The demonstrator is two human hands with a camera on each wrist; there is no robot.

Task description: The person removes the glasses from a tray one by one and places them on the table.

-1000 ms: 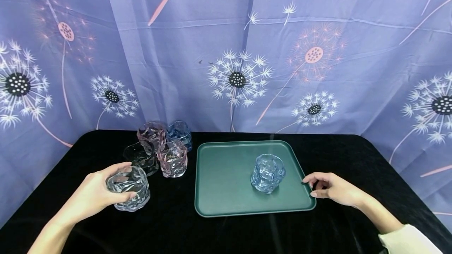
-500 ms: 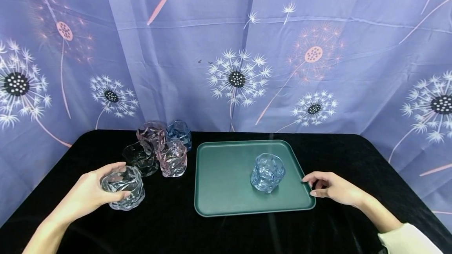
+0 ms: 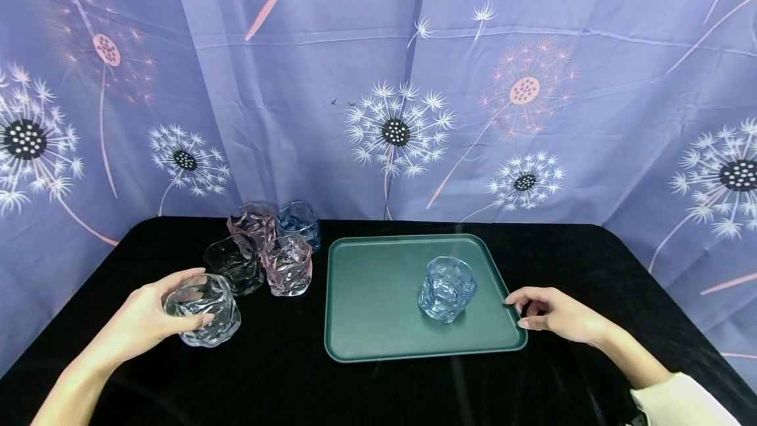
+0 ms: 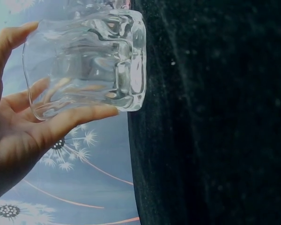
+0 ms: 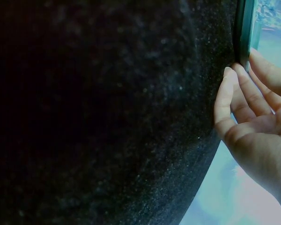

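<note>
At the left of the head view, my left hand (image 3: 144, 314) grips a clear glass tumbler (image 3: 207, 321), thumb on the near side and fingers on the far side. The left wrist view shows the same tumbler (image 4: 84, 65), its thick base close to the black cloth; whether it touches, I cannot tell. My right hand (image 3: 558, 314) pinches the right rim of a green tray (image 3: 372, 307) with bent fingers and thumb. On that tray, right of its middle, a blue glass (image 3: 447, 291) stands upright.
Behind the left hand several glasses stand close together: a dark clear one (image 3: 239, 275), a front pink one (image 3: 288, 268), a rear pink one (image 3: 254, 222) and a blue one (image 3: 300, 225). A black cloth (image 3: 284, 373) covers the table; a dandelion-print curtain (image 3: 331, 84) hangs behind.
The left hand has moved a little to the left with the clear tumbler, away from the tray. The right hand, the tray and the other glasses have stayed in place.
</note>
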